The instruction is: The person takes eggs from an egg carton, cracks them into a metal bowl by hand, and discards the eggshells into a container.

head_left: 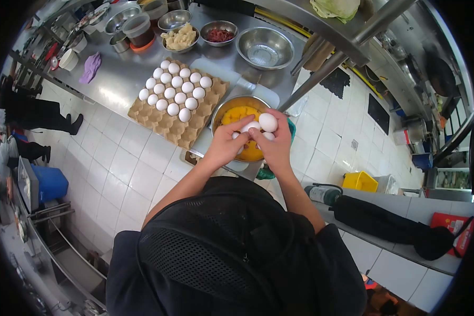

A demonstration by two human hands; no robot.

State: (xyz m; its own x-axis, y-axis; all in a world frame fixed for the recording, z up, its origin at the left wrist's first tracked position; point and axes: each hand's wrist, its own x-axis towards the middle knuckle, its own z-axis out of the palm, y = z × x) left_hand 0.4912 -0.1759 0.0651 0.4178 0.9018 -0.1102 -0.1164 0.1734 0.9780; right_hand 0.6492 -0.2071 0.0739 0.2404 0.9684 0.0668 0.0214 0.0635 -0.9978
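Both my hands are over a metal bowl (217, 117) of cracked eggs (237, 112), whose yolks show yellow-orange. My left hand (225, 145) is closed around white egg, partly hidden by the fingers. In my right hand (275, 150) are white eggs, the topmost egg (267, 122) resting against the fingers and another egg (269, 136) lower in the palm. Between the two hands a further egg (251, 126) is touched by fingers of both. Left of the bowl lies a cardboard egg tray (197, 126), with several whole white eggs (174, 81) in its far part and bare cups nearer me.
Behind the tray stand a bowl of pale food (180, 40), a bowl of dark red food (219, 36) and a wide metal bowl (265, 48). A purple cloth (91, 67) lies at the left. A metal post (321, 79) rises right of the bowl. Another person (37, 113) stands at far left.
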